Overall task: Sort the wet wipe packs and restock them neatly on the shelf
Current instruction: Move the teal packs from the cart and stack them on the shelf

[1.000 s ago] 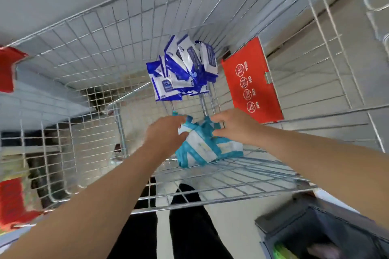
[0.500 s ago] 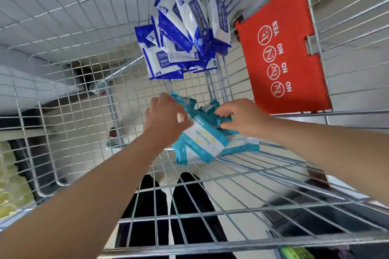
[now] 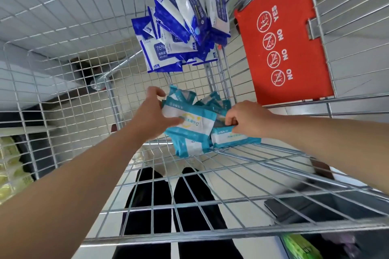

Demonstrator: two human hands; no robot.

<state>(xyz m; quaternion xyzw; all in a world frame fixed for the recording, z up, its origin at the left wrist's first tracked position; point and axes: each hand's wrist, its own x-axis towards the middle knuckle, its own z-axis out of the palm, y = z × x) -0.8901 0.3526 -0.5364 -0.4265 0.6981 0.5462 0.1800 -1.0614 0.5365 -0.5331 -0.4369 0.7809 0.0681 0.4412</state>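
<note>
Inside a wire shopping cart (image 3: 63,82) lie two heaps of wet wipe packs. The teal-and-white packs (image 3: 195,132) sit near the cart's near end, between my hands. My left hand (image 3: 153,115) grips the top teal pack from its left side, thumb across its face. My right hand (image 3: 246,120) pinches the right end of the teal heap with curled fingers. Farther in, a pile of dark blue-and-white packs (image 3: 183,27) leans against the cart's far end.
A red plastic flap (image 3: 282,35) with YES/NO pictograms hangs on the cart's right wall. Through the wire I see my black trouser legs (image 3: 179,206), a dark bin (image 3: 328,212) at lower right with a green item, and yellow goods at far left.
The view has dropped closer into the cart. My hands have spread a little along the teal heap, the left now wrapping the top pack, the right pinching its right end.
</note>
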